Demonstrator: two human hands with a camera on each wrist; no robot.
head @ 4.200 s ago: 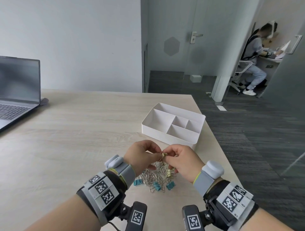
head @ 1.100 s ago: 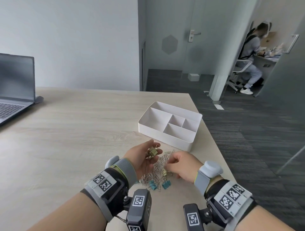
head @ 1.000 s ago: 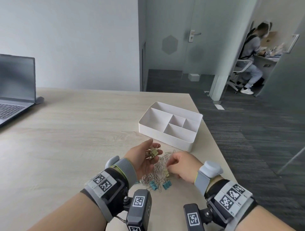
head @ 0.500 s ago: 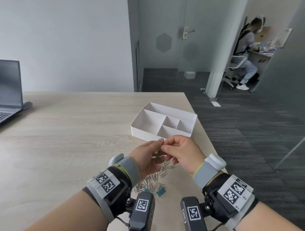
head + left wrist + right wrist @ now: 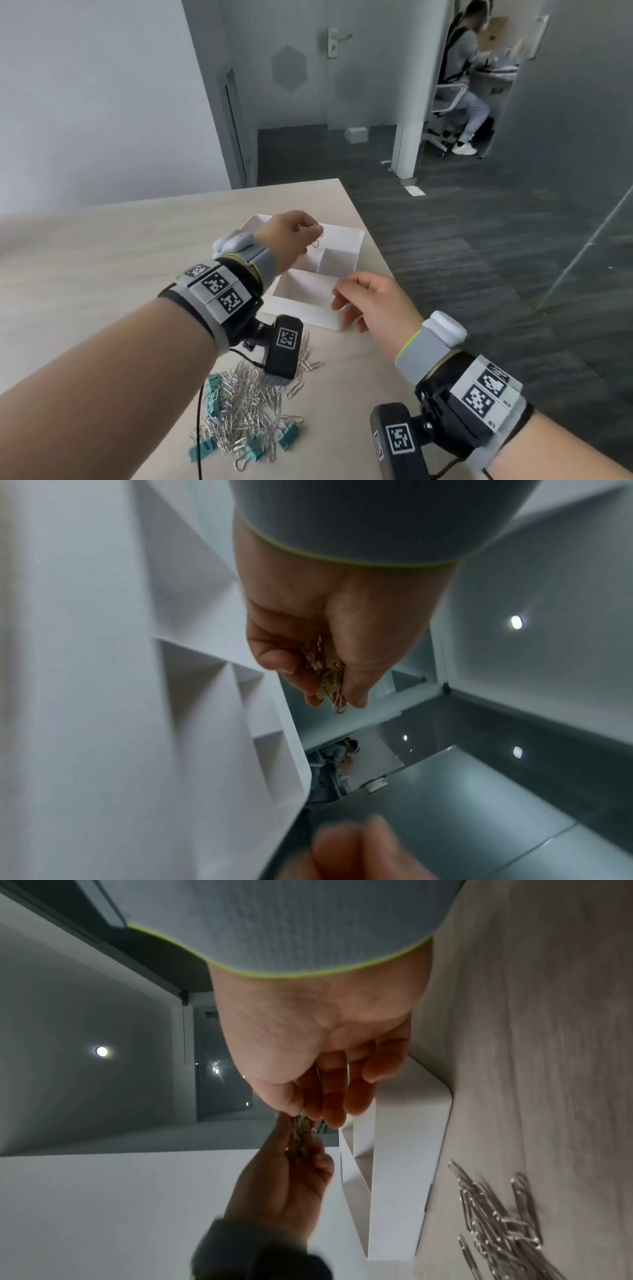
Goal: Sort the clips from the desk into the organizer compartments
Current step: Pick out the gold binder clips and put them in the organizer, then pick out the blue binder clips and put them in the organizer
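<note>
Head view, desk scene. Item: left hand (image 5: 286,236), raised over the white organizer (image 5: 356,236), fingers curled around a small bunch of gold-coloured binder clips (image 5: 329,674); wire loops hang below the fingertips above the organizer's far compartments, though which compartment lies directly beneath cannot be told. Left wrist view confirms: thumb and fingers closed on the bunch, one wire loop protruding at the bottom, organizer dividers blurred alongside. Item: right hand (image 5: 373,303), held above the organizer's near right corner, fingers loosely bent and slightly spread, holding nothing visible; right wrist view shows its fingers (image 5: 342,1093) relaxed and hanging, empty, with the left hand and its clips just beyond them. Hands apart from each other, not touching. Item: organizer, white, divided into one large compartment and several smaller ones, sitting on the light wood desk (image 5: 102,260) near the desk's right edge; the visible compartment floors show no clips. Item: pile of silver paper clips (image 5: 246,407), loose and tangled, on the desk near the person, under the left forearm, well apart from the organizer's interior but close to its near wall. Item: teal binder clips (image 5: 287,437), several, mixed into the edges of the pile. Background: grey carpet, glass partition, door with lever handle, a second person seated at a far desk.
</note>
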